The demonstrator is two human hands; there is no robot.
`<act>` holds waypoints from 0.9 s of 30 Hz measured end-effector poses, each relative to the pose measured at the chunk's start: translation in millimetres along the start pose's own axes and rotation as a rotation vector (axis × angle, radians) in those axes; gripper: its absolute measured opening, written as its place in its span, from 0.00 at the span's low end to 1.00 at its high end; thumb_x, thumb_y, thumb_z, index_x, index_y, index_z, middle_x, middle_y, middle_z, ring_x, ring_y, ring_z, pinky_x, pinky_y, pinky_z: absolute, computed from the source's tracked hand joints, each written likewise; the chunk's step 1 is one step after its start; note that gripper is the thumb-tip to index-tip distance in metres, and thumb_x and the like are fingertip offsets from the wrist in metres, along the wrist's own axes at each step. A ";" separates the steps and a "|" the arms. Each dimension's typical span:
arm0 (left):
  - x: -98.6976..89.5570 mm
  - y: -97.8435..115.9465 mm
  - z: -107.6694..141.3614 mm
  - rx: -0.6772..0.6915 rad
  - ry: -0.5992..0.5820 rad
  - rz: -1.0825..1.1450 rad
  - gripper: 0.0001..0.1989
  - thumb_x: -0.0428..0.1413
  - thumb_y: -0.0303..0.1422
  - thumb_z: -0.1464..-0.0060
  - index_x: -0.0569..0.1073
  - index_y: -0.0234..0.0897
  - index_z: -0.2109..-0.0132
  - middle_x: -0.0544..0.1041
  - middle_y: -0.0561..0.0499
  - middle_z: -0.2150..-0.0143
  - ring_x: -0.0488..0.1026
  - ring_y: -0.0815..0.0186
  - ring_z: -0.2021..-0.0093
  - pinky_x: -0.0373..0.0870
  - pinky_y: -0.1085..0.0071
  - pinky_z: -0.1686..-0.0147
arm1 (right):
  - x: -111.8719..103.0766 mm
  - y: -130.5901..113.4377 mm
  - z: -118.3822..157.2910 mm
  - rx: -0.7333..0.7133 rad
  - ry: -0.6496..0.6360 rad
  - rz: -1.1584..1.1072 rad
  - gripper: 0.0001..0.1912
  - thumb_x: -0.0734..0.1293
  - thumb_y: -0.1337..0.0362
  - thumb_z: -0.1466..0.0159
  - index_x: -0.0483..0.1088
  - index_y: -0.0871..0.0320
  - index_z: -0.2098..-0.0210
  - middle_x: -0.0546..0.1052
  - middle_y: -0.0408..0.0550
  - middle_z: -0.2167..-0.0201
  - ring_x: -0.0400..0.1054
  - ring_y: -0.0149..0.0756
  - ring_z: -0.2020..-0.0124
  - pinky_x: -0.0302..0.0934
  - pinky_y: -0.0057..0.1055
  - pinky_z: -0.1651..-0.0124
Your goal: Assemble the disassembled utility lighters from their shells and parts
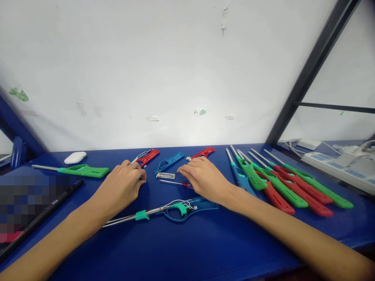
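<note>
My left hand (125, 180) is closed, its fingertips pinched around a small teal part (140, 178) that is mostly hidden. My right hand (203, 176) hovers over the handle end of a red-handled screwdriver (172, 182); its fingers are curled together, and whatever they may hold is hidden. Between the hands lies a clear fuel tank with metal ends (165, 175). Behind it are a blue lighter shell half (172, 159), a red shell half (150, 157) and another red shell half (206, 152). Nearer me lies an opened blue lighter (178, 208) with exposed rod, wire and teal trigger.
Several assembled lighters (281, 187) in red, green and blue lie at right. At left are a green lighter (84, 171), a white earbud case (75, 157) and a dark-screened device (38, 207). A power strip (340, 166) sits far right; a white wall (164, 78) stands behind the blue table (187, 249).
</note>
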State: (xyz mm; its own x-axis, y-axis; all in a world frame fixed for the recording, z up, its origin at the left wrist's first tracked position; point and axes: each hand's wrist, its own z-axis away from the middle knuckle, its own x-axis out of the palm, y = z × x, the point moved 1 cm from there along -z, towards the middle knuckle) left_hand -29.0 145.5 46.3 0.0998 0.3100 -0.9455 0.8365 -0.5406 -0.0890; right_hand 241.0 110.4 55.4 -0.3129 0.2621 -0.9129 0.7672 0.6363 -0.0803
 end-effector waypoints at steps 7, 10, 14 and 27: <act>3.8 -1.5 -0.6 0.020 -0.007 0.004 0.12 0.53 0.31 0.38 0.82 0.39 0.62 0.81 0.41 0.59 0.71 0.49 0.58 0.68 0.56 0.58 | 24.8 -8.1 -35.0 0.036 -0.031 0.089 0.10 0.66 0.61 0.26 0.79 0.59 0.55 0.82 0.54 0.59 0.73 0.47 0.54 0.59 0.41 0.51; 6.5 -2.6 -1.0 0.029 -0.006 0.037 0.11 0.53 0.30 0.38 0.81 0.38 0.63 0.80 0.42 0.59 0.71 0.50 0.58 0.68 0.56 0.57 | 27.3 -4.3 -34.3 0.032 -0.063 0.094 0.07 0.68 0.64 0.28 0.79 0.59 0.59 0.82 0.52 0.62 0.74 0.45 0.56 0.60 0.39 0.53; 9.0 -0.4 -1.0 0.041 0.001 0.096 0.13 0.49 0.27 0.37 0.79 0.38 0.64 0.79 0.42 0.61 0.71 0.52 0.58 0.67 0.57 0.56 | 24.8 -1.5 -30.5 0.000 -0.087 0.091 0.07 0.67 0.66 0.27 0.76 0.59 0.61 0.81 0.49 0.64 0.73 0.41 0.59 0.60 0.36 0.56; -22.0 25.9 -4.4 -0.319 0.046 0.677 0.16 0.50 0.44 0.37 0.75 0.39 0.62 0.81 0.50 0.73 0.76 0.62 0.75 0.70 0.67 0.74 | 17.2 -4.2 -13.9 -0.036 -0.037 0.148 0.28 0.63 0.87 0.46 0.71 0.60 0.50 0.74 0.55 0.53 0.66 0.46 0.54 0.62 0.41 0.51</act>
State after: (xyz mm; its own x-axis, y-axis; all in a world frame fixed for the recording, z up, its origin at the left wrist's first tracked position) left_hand -7.2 128.1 66.1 0.6649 0.0263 -0.7465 0.6991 -0.3737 0.6096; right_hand 224.6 122.3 45.7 -0.1765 0.3285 -0.9279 0.7829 0.6183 0.0700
